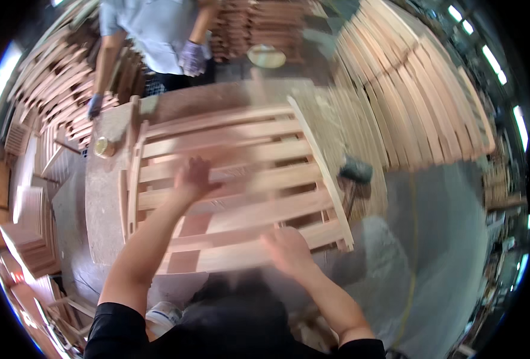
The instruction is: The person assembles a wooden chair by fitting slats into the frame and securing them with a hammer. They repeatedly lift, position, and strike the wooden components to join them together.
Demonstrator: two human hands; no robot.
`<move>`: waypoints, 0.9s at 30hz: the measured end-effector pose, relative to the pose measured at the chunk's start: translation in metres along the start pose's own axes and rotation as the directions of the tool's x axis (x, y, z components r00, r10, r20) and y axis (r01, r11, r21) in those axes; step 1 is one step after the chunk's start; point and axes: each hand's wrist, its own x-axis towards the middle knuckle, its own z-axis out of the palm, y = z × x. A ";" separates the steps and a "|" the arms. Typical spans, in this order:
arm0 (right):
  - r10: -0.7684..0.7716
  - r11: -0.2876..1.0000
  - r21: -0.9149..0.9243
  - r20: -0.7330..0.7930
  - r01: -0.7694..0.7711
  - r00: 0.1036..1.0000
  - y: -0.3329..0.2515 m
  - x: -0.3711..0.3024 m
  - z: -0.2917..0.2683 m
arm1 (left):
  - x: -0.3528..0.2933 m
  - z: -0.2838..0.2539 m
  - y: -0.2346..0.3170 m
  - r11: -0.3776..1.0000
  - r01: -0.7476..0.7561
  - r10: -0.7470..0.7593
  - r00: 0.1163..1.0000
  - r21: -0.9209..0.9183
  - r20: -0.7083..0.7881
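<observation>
A slatted wooden frame (241, 210) lies flat on the worktable (106, 197), with several pale slats running between a left rail (134, 185) and a right rail (322, 167). Over its middle-left part is my left hand (194, 178), fingers spread and slightly blurred, holding nothing that I can see. My right hand (289, 248) is closed at the near slats, toward the right. Motion blur hides what its fingers hold, if anything. To the right of the frame, a dark-headed mallet (356, 170) rests on the table.
Across the table stands a person (157, 36) wearing gloves. A round tin (104, 147) sits at the table's left side. Long curved boards (409, 102) are stacked at the far right, and more wooden pieces (61, 84) at the far left. A round stool top (266, 56) shows behind the table.
</observation>
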 end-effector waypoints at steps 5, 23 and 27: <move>0.019 1.000 -0.015 0.023 -0.019 1.000 0.019 -0.016 0.018 | 0.056 0.011 -0.020 0.984 -0.140 0.128 0.985 -0.112 -0.112; 0.031 0.960 -0.280 0.111 0.001 0.993 -0.076 -0.110 0.069 | -0.104 -0.034 -0.016 0.977 -0.157 0.112 0.953 -0.142 -0.281; 0.044 0.943 -0.327 -0.045 -0.056 0.998 -0.096 -0.090 0.084 | -0.194 -0.092 -0.033 0.966 -0.258 0.208 0.729 0.019 -0.652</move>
